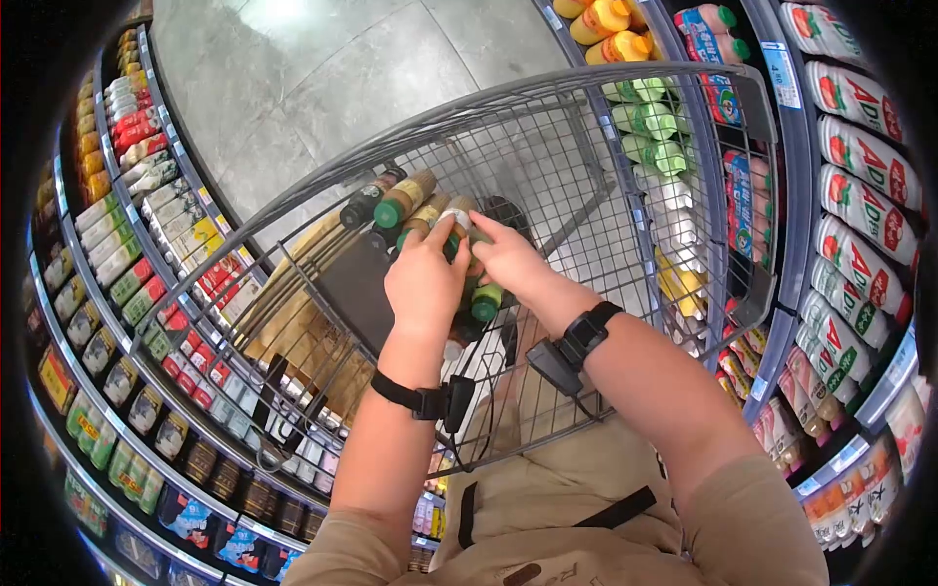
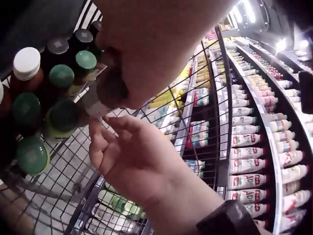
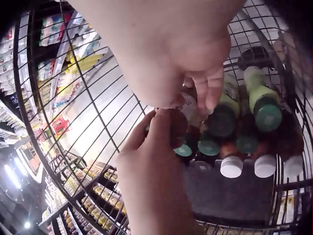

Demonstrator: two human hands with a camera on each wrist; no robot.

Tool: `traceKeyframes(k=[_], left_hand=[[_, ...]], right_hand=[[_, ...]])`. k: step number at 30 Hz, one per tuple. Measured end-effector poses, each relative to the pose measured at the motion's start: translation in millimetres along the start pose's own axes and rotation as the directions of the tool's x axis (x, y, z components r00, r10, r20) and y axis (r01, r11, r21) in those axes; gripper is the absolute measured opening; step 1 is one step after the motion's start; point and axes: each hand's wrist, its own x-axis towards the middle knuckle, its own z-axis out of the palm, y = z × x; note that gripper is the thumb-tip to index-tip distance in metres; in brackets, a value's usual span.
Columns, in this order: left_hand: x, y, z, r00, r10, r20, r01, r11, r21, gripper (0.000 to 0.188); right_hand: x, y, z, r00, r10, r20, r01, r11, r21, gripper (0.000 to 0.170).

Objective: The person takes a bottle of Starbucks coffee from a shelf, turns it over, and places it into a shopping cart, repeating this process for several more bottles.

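Observation:
Inside a wire shopping cart [image 1: 757, 107], both hands are together at a bottle [image 1: 457, 209] with a pale label. My left hand [image 1: 422, 283] grips it from the left, fingers curled over it. From the other side, my right hand [image 1: 510, 260] holds it with bent fingers. In the right wrist view the bottle's label [image 3: 188, 102] shows between the hands, and the left thumb lies along its dark end. Close beside are green-capped bottles [image 1: 391, 211], a black-capped bottle [image 1: 363, 205] and a lime-labelled bottle [image 1: 487, 301]. White-capped bottles [image 3: 231, 167] stand in the same group.
Shelves of drinks flank the cart: cartons and cans [image 1: 107, 225] on the left, white bottles with red print [image 1: 860, 210] on the right. Orange bottles [image 1: 620, 47] sit at the far right shelf. Grey floor tiles [image 1: 332, 68] lie ahead. Cart wires surround both hands.

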Motion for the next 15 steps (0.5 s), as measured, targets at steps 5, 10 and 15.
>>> traceKeyframes(k=[5, 10, 15], left_hand=[[5.8, -3.9, 12.6, 0.999, -0.001, 0.051, -0.004, 0.996, 0.093, 0.041], [6.8, -2.3, 14.0, 0.990, -0.039, 0.134, 0.020, 0.990, 0.138, 0.047], [3.8, 0.5, 10.9, 0.971, -0.091, 0.222, 0.051, 0.983, 0.178, 0.050]], right_hand=[[10.9, 2.4, 1.8, 0.999, 0.042, 0.016, -0.041, 0.998, -0.044, 0.066], [15.3, 6.2, -2.7, 0.994, 0.068, 0.080, -0.064, 0.996, -0.057, 0.067], [13.1, 6.9, -4.5, 0.994, 0.054, 0.099, -0.048, 0.997, -0.059, 0.067]])
